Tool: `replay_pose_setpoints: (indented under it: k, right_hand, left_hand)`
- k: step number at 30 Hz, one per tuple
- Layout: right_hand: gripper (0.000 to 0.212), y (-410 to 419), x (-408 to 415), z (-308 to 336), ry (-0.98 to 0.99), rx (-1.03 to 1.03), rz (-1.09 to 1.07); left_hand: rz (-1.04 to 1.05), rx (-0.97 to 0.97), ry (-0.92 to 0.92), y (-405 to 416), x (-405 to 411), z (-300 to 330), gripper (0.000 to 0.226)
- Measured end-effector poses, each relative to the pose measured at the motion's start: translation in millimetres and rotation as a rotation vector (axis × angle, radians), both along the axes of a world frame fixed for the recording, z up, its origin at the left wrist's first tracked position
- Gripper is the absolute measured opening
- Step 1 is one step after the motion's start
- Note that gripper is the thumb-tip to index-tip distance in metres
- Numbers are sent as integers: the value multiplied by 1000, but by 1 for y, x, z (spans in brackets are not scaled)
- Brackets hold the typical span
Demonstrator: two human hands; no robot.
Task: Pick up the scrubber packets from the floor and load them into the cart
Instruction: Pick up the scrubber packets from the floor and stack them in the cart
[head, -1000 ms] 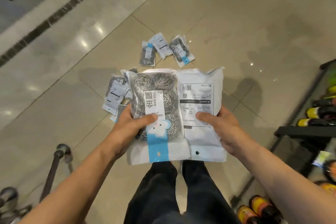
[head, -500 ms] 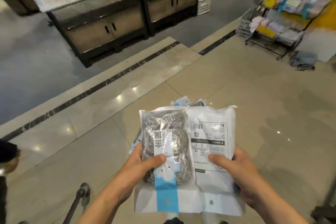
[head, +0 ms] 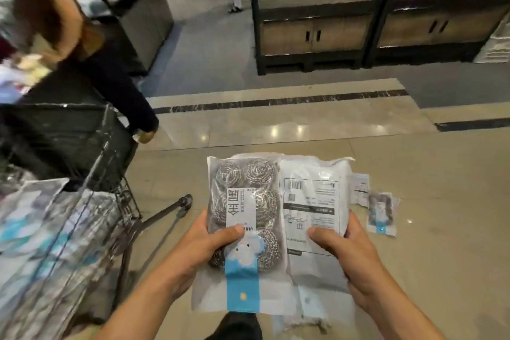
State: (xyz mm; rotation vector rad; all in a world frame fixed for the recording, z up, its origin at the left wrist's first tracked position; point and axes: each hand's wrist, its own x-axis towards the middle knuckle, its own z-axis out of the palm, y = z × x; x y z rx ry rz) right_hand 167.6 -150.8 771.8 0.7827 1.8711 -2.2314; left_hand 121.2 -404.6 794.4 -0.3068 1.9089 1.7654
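I hold two scrubber packets side by side in front of me. My left hand (head: 205, 246) grips the left packet (head: 244, 201), which shows steel-wool coils and a blue stripe, thumb on top. My right hand (head: 349, 252) grips the right packet (head: 313, 196), its white back label facing up. The black wire cart (head: 69, 135) stands at the left, with several packets (head: 52, 232) piled in it. More packets (head: 382, 211) lie on the tiled floor just right of my hands.
Another person in a dark sleeve (head: 110, 83) stands beside the cart with a hand at its rim. The cart's wheeled leg (head: 183, 203) sticks out toward my left hand. Dark display counters (head: 317, 33) line the far side past a black floor stripe.
My view has swung up and left from the floor pile, bringing the cart and the other person into sight. Both hands keep the same grip on the two packets.
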Motion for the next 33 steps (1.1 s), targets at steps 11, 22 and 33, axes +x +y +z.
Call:
replay_pose_setpoints:
  k: [11, 22, 33]
  right_hand:
    - [46, -141, -2, -1, -1, -71, 526]
    - [48, -327, 27, 5, -66, -168, 787]
    - [53, -477, 37, -2, -108, -54, 740]
  left_hand:
    - [489, -31, 5, -133, 128, 8, 62]
    - [768, 27, -32, -290, 212, -5, 54]
    - [920, 148, -53, -441, 218, 15, 103]
